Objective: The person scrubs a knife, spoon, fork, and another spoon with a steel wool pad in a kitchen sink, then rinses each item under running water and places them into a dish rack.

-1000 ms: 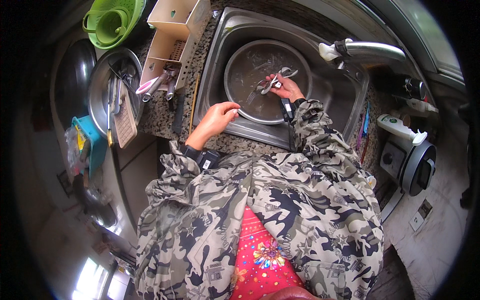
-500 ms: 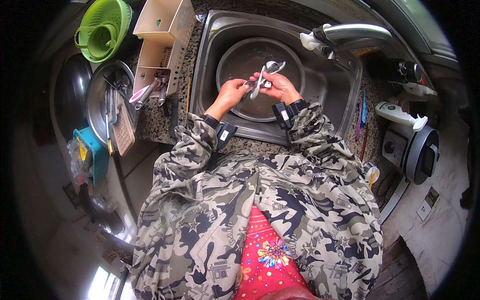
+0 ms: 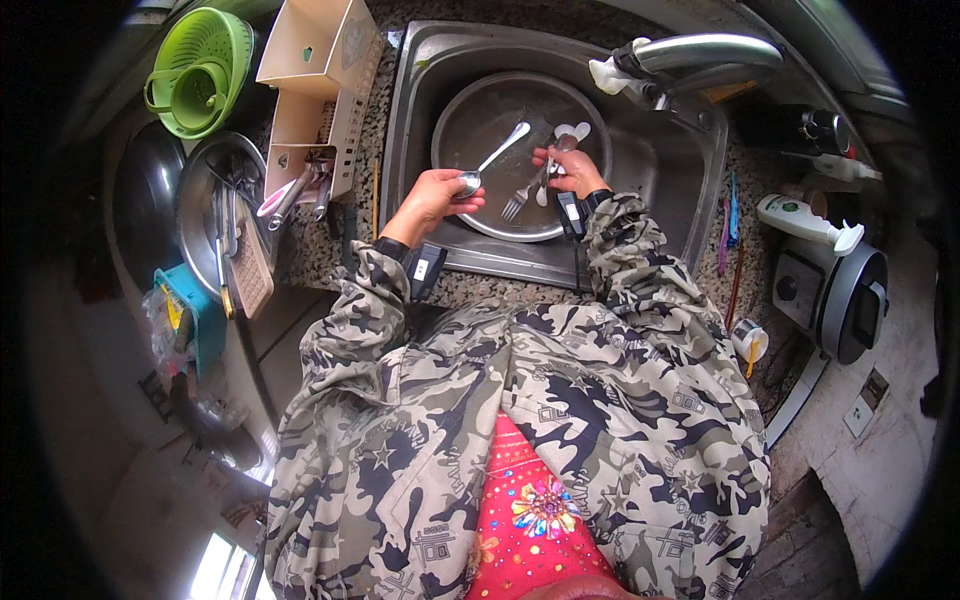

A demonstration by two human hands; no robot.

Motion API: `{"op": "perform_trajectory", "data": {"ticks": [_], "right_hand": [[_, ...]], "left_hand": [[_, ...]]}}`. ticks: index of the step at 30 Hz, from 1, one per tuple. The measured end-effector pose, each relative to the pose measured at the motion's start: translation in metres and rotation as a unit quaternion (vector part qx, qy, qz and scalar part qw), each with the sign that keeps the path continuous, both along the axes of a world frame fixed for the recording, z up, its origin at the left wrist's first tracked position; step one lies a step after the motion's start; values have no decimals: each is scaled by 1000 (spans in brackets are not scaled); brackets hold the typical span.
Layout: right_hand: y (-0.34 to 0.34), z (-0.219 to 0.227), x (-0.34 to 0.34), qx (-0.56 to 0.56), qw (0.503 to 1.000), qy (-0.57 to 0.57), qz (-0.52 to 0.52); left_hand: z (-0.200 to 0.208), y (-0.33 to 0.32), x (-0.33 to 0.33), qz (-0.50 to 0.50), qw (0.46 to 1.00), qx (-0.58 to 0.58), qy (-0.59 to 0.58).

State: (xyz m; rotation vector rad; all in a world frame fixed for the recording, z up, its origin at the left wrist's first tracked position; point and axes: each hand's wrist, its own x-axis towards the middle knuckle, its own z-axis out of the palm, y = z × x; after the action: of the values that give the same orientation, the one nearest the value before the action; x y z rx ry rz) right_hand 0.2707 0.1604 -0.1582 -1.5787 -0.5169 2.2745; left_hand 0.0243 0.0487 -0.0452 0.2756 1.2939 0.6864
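My left hand [image 3: 437, 200] is closed on a metal spoon [image 3: 500, 148], gripping it by the bowl while its handle slants up to the right. My right hand [image 3: 577, 172] is closed around a bunch of cutlery; white spoons [image 3: 572, 131] show at its top, and a metal fork [image 3: 516, 204] points down from it toward the lower left. Some of the bunch is hidden by the fingers. Both hands are above a round metal basin [image 3: 470, 110], which sits in the steel sink [image 3: 420, 60].
Left of the sink stands a cream cutlery holder [image 3: 300, 110]. Beyond it are a green colander [image 3: 215, 40] and a metal bowl [image 3: 195, 180] with utensils. A faucet [image 3: 700, 55] overhangs the sink's far right corner. At right lie a spray bottle [image 3: 800, 220] and a rice cooker [image 3: 855, 305].
My hands have moved apart. The left has drawn a metal spoon away to the left, while the right keeps the other cutlery, now with a fork showing below it.
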Motion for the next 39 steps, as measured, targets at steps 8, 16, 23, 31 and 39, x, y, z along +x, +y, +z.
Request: {"op": "perform_trajectory", "data": {"ticks": [8, 16, 23, 31, 39], "right_hand": [[-15, -83, 21, 118, 966, -141, 182], [9, -6, -3, 450, 724, -471, 226], [29, -27, -35, 503, 676, -378, 383], [13, -36, -46, 474, 695, -288, 458], [-7, 53, -34, 97, 969, 217, 73]], "left_hand": [[5, -11, -4, 72, 986, 37, -144], [1, -12, -6, 8, 999, 27, 17], [-4, -20, -10, -5, 983, 78, 165], [0, -31, -10, 187, 968, 113, -126], [-1, -28, 1, 102, 985, -70, -119]]}}
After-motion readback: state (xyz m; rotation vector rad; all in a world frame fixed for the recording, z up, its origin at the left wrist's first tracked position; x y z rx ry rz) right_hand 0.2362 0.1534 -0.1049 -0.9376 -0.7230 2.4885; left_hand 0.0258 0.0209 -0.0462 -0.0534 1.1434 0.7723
